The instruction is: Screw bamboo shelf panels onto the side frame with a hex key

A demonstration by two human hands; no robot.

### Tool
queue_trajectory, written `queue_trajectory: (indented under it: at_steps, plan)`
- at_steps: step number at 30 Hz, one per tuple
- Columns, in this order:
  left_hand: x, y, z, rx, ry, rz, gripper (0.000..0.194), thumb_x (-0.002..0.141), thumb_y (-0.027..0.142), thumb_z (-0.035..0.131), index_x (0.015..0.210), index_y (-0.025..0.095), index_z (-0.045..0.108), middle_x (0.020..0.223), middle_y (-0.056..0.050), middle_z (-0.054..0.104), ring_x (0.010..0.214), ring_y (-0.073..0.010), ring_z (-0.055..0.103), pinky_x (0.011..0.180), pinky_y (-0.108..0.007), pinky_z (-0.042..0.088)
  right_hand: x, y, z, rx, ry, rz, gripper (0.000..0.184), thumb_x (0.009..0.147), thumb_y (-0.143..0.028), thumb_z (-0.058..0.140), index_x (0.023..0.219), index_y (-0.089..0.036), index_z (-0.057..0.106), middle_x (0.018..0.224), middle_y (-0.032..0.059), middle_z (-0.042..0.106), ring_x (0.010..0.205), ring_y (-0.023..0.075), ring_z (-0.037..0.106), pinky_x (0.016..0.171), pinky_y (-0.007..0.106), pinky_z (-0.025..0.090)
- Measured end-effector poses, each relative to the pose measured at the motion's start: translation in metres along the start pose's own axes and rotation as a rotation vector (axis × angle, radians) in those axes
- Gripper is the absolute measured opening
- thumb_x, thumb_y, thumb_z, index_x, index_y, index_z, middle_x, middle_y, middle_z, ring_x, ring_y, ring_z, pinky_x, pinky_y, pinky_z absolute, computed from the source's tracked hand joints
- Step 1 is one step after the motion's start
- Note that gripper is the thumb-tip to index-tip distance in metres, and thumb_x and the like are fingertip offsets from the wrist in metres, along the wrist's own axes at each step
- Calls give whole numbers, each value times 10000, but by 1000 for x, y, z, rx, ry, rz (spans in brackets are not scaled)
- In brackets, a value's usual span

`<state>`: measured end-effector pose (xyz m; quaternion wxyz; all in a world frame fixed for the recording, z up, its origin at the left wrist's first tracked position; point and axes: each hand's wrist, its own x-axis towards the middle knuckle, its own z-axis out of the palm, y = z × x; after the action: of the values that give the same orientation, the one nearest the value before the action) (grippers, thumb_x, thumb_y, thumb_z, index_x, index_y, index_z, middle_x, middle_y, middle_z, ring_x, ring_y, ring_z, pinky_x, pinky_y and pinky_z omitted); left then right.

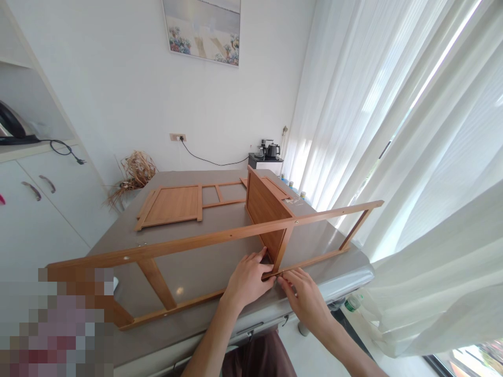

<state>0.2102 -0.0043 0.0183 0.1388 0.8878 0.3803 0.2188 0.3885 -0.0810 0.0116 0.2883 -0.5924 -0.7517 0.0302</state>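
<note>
- Left hand (249, 277): grip clasped about the wooden frame (231, 235) at its near lower rail (314, 260), beside the standing panel (267, 201).
- Right hand (302, 293): fingertips bunched just right, at the same rail; cannot tell whether they pinch anything.
- Frame rests on counter (196, 277), reaching both sides of the grip.
- Probably light, stiff, smooth; best held by rails near the panel.
</note>
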Motion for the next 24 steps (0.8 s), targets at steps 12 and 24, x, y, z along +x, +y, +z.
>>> queue_trajectory:
  at_steps: [12, 24]
  plan:
    - [1, 4, -3, -7, -22, -15, 200, 869, 382, 611, 988, 319, 759, 1463, 8, 511, 1189, -254, 571, 1051, -401, 433, -12, 16, 12, 205, 73, 242, 416, 1003, -434, 444, 676, -217, 578, 670, 14, 619, 665, 176, 590, 541, 262, 413]
    - [1, 3, -2, -11, -25, -17, 195, 874, 375, 608, 994, 331, 755, 1472, 15, 500, 1189, -251, 571, 1047, -398, 431, -14, 11, 13, 59, 74, -16, 254, 1028, -233, 418, 792, -223, 510, 801, 20, 584, 786, 190, 530, 725, 328, 429]
